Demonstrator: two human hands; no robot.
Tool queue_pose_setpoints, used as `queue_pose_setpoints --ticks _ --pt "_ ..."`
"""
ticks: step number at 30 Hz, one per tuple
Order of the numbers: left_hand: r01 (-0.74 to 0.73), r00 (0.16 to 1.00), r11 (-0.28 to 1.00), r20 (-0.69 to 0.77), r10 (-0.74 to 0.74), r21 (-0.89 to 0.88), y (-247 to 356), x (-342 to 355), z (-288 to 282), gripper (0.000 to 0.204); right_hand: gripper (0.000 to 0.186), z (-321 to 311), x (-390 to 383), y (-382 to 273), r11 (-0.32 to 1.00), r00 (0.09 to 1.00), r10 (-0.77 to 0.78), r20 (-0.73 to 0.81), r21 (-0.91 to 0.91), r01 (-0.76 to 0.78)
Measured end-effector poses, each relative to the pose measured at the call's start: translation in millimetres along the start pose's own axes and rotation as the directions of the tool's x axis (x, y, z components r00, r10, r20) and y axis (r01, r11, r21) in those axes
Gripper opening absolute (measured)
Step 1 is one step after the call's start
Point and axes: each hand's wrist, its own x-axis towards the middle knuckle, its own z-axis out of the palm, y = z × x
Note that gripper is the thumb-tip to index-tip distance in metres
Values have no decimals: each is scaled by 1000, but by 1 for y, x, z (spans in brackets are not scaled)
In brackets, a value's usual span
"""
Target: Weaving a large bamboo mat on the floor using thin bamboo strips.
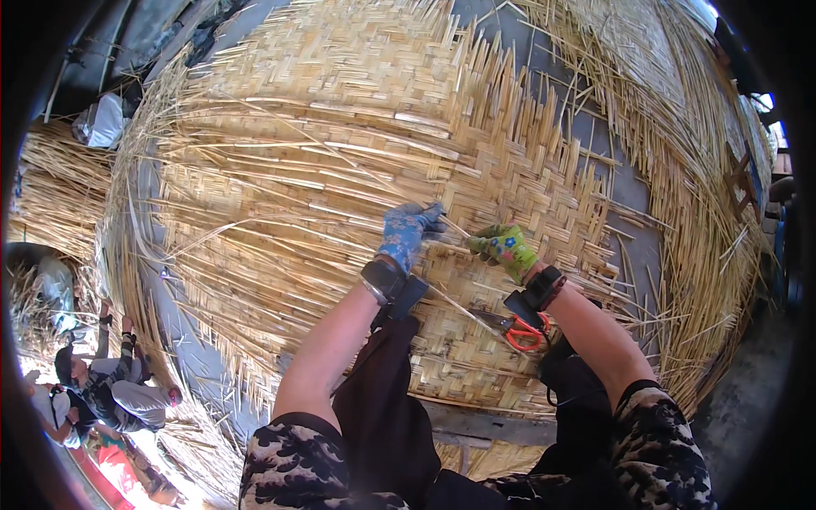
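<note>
A large woven reed mat (331, 64) spreads out in front of me, with many loose reed strips running across it to the left. My left hand (406, 235), in a blue flowered glove, is closed over the mat's middle. My right hand (507, 250), in a green flowered glove, is pinched shut just to its right. A short pale length of reed strip (456, 227) shows between the two hands, and the fingers of both appear to grip it. Close below my right wrist, scissors with orange-red handles (527, 333) lie on the mat by my knee.
Bundles of long reeds (671, 195) curve along the right side, and more reeds (59, 183) lie at the far left. Other people (119, 387) work at the lower left. My dark-trousered legs (387, 408) frame the mat's near edge.
</note>
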Motion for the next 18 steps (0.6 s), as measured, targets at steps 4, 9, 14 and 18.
queue_pose_setpoints --ticks 4,9,14,18 --pt "-43 999 999 6 43 -4 1 -3 -4 13 20 5 2 7 999 1000 -4 -27 32 5" --pt "-42 998 999 54 41 15 -1 -4 -12 14 20 4 -4 8 988 991 -77 107 145 61" --pt "-25 999 1000 48 26 -14 2 -4 -13 16 21 6 -1 11 999 996 -25 84 43 21" --pt "-47 977 994 202 65 -94 0 -13 2 13 21 -19 18 41 851 899 95 427 434 -296"
